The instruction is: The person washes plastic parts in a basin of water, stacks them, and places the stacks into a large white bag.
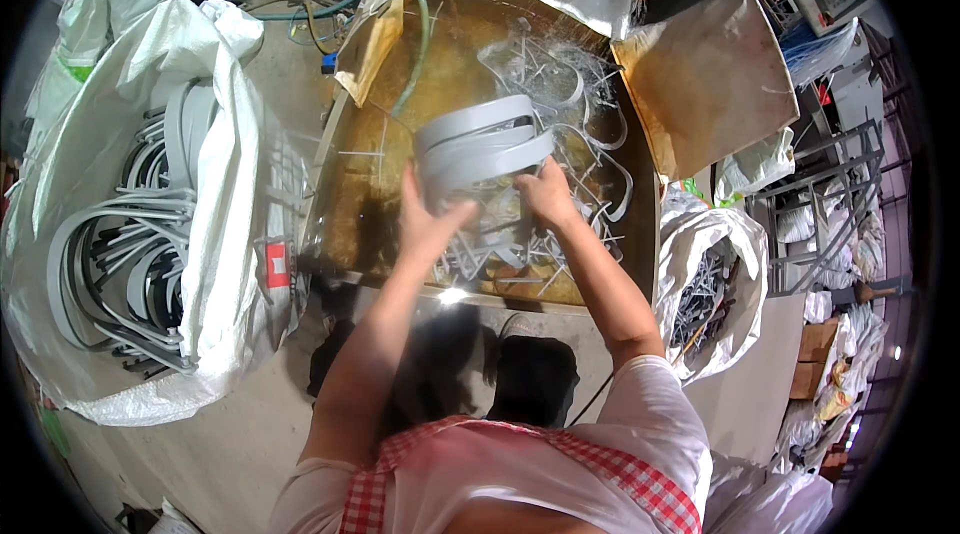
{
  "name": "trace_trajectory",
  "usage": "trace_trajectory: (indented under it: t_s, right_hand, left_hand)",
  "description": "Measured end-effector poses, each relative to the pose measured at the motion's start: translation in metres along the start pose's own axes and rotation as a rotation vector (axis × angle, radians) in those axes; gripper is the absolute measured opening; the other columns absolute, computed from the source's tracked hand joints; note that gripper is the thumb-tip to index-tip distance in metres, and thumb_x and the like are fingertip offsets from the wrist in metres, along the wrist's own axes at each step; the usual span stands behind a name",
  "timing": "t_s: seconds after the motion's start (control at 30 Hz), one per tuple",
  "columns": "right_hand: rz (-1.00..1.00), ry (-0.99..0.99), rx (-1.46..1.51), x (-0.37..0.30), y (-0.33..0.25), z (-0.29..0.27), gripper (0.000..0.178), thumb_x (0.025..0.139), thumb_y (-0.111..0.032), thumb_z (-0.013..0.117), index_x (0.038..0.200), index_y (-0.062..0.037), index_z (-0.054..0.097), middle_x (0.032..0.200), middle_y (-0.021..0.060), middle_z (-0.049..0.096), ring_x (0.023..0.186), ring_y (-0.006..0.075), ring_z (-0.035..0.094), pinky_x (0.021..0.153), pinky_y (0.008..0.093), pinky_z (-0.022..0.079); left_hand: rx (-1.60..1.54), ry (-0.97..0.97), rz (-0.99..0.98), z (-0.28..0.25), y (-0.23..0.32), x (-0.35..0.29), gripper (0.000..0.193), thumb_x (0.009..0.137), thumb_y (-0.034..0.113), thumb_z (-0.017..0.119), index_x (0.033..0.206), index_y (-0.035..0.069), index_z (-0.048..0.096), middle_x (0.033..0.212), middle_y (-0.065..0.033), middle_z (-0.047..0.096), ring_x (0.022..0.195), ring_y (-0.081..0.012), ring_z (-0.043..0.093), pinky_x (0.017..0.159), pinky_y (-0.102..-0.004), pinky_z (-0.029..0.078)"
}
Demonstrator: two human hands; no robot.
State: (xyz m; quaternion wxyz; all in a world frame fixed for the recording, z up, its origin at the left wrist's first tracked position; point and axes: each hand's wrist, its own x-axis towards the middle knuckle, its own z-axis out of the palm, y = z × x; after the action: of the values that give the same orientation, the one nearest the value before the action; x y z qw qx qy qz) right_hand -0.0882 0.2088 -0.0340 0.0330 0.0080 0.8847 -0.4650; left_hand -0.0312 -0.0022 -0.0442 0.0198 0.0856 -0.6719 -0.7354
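A bundle of light grey curved plastic bands is held up over a shallow brown tray. My left hand grips the bundle's lower left side, fingers up along its edge and thumb across the front. Closed around the lower right ends of the bands is my right hand; its fingertips are partly hidden. Below and beyond the bundle, loose grey plastic strips and thin stick-like scraps lie in the tray. A clear tangled plastic heap sits at its far side.
On the left stands a big white woven sack with grey and black curved bands. A smaller white sack at the right holds small grey pieces. Stained boards flank the tray. A green hose hangs into it.
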Motion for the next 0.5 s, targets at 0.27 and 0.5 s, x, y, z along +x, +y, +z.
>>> trace_trajectory:
  t_s: [0.27,0.5]
  right_hand:
    - [0.029,-0.564,0.835,-0.031,-0.021,-0.029,0.105,0.059,-0.063,0.067,0.136,-0.0039,0.025,0.126,0.0155,0.045,0.103,0.0276,0.053,0.09,0.0395,0.041]
    - [-0.002,-0.876,0.904,-0.055,-0.065,-0.017,0.079,0.06,-0.039,0.079,0.118,0.0029,0.046,0.098,0.0125,0.062,0.095,0.0237,0.058,0.09,0.0394,0.043]
  left_hand:
    - [-0.577,0.077,-0.377,-0.004,0.018,0.001,0.045,0.075,-0.005,0.05,0.116,0.006,0.036,0.075,-0.0072,0.048,0.053,-0.0148,0.048,0.045,-0.0309,0.043]
    - [-0.816,-0.102,-0.576,-0.015,-0.002,0.004,0.046,0.076,-0.003,0.052,0.118,0.005,0.036,0.076,-0.0082,0.047,0.059,-0.0177,0.049,0.05,-0.0335,0.044]
